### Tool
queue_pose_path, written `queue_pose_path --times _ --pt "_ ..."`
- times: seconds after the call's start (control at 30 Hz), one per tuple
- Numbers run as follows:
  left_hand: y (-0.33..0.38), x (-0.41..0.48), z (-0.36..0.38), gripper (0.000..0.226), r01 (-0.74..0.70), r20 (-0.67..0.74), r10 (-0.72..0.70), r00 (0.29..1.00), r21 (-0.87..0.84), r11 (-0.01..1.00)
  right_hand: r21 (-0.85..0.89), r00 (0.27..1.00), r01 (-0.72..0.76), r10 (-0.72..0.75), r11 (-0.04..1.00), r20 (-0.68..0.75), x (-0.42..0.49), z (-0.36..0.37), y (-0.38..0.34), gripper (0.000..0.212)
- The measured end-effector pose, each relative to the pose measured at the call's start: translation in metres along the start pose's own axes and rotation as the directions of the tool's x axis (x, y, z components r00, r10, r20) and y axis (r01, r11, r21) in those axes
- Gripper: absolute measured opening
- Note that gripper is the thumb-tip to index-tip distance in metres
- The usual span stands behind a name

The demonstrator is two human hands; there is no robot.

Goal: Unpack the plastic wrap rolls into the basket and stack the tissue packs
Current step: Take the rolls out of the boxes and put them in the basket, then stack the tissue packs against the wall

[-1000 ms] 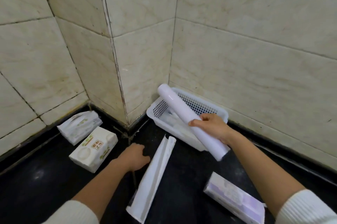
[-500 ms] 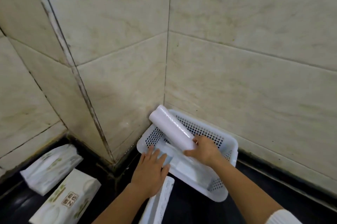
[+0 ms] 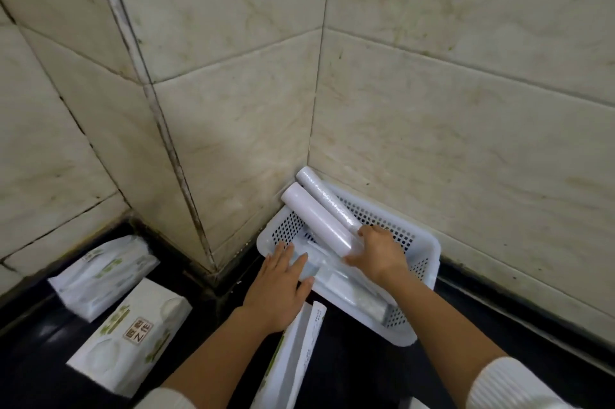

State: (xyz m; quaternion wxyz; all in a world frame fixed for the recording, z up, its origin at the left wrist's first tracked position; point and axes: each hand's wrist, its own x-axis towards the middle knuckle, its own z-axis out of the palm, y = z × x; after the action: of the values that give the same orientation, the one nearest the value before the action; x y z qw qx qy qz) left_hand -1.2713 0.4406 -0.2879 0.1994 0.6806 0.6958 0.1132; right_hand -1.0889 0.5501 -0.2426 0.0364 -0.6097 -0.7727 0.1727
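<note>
While the right hand [image 3: 372, 255] is closing its fingers around the lower end of a white plastic wrap roll [image 3: 316, 220], the left hand [image 3: 279, 289] is lying open and flat on the near rim of the white basket [image 3: 422, 262], holding nothing. The basket is sitting in the wall corner, right of the frame centre. A second roll [image 3: 327, 199] is leaning just behind the first, both tilting up over the basket's far corner. Two tissue packs [image 3: 133, 335] are lying side by side, not stacked, at the lower left on the dark floor [image 3: 349, 368]. An opened box [image 3: 293, 355] is lying at the bottom centre.
</note>
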Motion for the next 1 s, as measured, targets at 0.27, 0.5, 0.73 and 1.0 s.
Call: queue_pose_path --times 0.27,0.5,0.73,1.0 --pt "-0.023 -0.057 -0.067 0.047 0.076 -0.42 -0.114 0.9 -0.108 0.991 0.17 0.969 0.231 -0.21 0.958 -0.13 -0.038 -0.025 -0.085 0.058" --pt "-0.091 -0.152 -0.076 0.041 0.228 -0.565 -0.291 0.772 -0.181 0.957 0.221 0.916 0.397 -0.399 0.891 -0.034 -0.089 0.04 -0.178 0.029" --pt "-0.161 -0.228 -0.037 0.05 0.459 -0.368 -0.558 0.743 -0.326 0.826 0.181 0.866 0.426 -0.458 0.886 0.203 -0.121 0.125 -0.222 0.046" --pt "-0.186 -0.208 -0.033 0.035 0.412 -0.26 -0.583 0.77 -0.495 0.765 0.228 0.86 0.393 -0.444 0.891 0.252 -0.11 0.157 -0.239 0.064"
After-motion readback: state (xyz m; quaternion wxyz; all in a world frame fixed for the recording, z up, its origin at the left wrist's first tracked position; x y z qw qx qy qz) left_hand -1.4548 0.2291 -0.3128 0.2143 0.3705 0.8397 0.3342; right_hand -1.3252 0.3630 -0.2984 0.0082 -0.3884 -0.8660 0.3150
